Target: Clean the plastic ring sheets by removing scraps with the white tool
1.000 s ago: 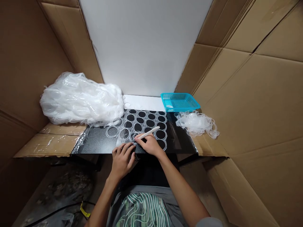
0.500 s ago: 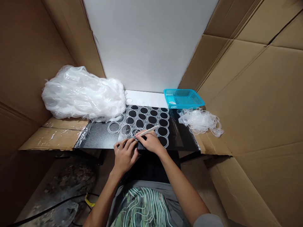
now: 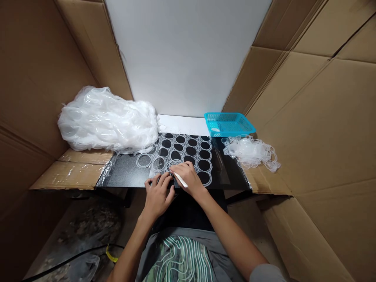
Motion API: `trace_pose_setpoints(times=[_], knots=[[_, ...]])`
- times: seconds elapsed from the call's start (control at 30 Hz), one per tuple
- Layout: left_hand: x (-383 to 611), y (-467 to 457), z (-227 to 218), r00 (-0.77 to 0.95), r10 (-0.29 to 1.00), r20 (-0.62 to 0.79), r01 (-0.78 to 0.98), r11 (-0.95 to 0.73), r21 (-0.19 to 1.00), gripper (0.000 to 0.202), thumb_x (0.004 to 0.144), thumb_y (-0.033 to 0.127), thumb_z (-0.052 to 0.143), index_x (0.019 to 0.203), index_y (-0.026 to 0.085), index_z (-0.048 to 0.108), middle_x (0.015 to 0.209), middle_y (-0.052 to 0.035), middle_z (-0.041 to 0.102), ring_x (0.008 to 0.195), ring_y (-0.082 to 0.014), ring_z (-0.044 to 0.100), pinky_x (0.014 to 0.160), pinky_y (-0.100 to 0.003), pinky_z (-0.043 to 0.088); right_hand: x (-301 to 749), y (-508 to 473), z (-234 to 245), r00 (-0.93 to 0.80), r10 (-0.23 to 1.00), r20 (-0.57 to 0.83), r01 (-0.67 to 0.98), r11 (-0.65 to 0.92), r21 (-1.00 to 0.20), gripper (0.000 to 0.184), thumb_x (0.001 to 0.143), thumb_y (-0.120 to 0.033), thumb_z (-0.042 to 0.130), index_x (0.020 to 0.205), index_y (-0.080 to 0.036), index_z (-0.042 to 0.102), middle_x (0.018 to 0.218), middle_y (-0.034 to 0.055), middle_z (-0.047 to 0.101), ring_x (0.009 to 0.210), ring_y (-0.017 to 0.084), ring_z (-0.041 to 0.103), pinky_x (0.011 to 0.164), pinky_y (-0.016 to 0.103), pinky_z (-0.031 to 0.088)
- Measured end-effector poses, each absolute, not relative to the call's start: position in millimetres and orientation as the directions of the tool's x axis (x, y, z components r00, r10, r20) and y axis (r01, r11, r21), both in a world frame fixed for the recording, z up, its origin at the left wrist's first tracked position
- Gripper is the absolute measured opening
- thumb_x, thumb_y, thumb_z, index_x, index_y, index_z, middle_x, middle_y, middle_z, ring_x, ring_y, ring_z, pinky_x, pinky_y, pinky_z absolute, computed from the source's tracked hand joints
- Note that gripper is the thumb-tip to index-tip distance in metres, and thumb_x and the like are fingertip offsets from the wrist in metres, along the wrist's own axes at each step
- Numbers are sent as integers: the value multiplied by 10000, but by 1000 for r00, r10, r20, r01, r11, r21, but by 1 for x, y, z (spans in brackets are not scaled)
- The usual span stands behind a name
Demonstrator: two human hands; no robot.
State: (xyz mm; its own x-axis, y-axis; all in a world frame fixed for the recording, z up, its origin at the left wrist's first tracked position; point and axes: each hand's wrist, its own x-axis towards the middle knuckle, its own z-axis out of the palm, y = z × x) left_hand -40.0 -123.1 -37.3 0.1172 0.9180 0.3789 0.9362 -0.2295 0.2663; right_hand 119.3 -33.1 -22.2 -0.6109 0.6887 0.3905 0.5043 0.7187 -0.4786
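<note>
My right hand (image 3: 187, 177) is gripping the white pen-like tool (image 3: 181, 180) beside the clear rings (image 3: 174, 163), which are lying near the black surface's (image 3: 125, 174) front edge. My left hand (image 3: 158, 196) is resting alongside, fingers bent — can't tell if it's pinching anything — and too light a hold could be leaving a ring free to skid.

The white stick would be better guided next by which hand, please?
Probably the right hand: it holds the white stick, while the left hand lies at the table's front edge.
</note>
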Motion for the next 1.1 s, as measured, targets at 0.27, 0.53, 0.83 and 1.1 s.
trace_pose_setpoints(times=[0.27, 0.53, 0.83, 1.1], knots=[[-44, -125, -39, 143, 909, 392, 929, -260, 264, 230, 1021, 268, 516, 1204, 242, 654, 1357, -84, 695, 1254, -338, 552, 1020, -525, 314, 125, 25, -11, -437, 789, 432, 575, 614, -540, 258, 1067, -245, 522, 1103, -242, 777, 1113, 64, 794, 992, 255, 696, 1001, 409, 389], [-44, -126, -39, 110, 918, 381, 904, -252, 345, 190, 1019, 261, 532, 1159, 266, 659, 1319, -69, 706, 1238, -319, 567, 1016, -522, 313, 132, 85, 3, -311, 838, 449, 660, 530, -532, 276, 1041, -255, 525, 1073, -222, 797, 1042, 92, 795, 992, 292, 706, 1037, 440, 418], [-49, -106, -26, -18, 874, 486, 800, -280, 531, 189, 1029, 280, 508, 1131, 239, 662, 1187, -87, 707, 1141, -267, 641, 979, -436, 478, 136, 87, -2, -413, 831, 374, 393, 532, -750, 227, 995, -347, 605, 1065, -292, 814, 1140, 17, 798, 1155, 244, 714, 1081, 392, 508], [-61, -57, -21, 155, 930, 333, 822, -308, 479, 361, 1020, 340, 532, 1349, 209, 600, 1399, -126, 635, 1305, -303, 588, 1098, -491, 490, 131, 55, -21, -505, 840, 197, 313, 392, -865, 195, 948, -366, 662, 965, -266, 828, 1073, 32, 810, 1057, 247, 752, 1033, 405, 552]])
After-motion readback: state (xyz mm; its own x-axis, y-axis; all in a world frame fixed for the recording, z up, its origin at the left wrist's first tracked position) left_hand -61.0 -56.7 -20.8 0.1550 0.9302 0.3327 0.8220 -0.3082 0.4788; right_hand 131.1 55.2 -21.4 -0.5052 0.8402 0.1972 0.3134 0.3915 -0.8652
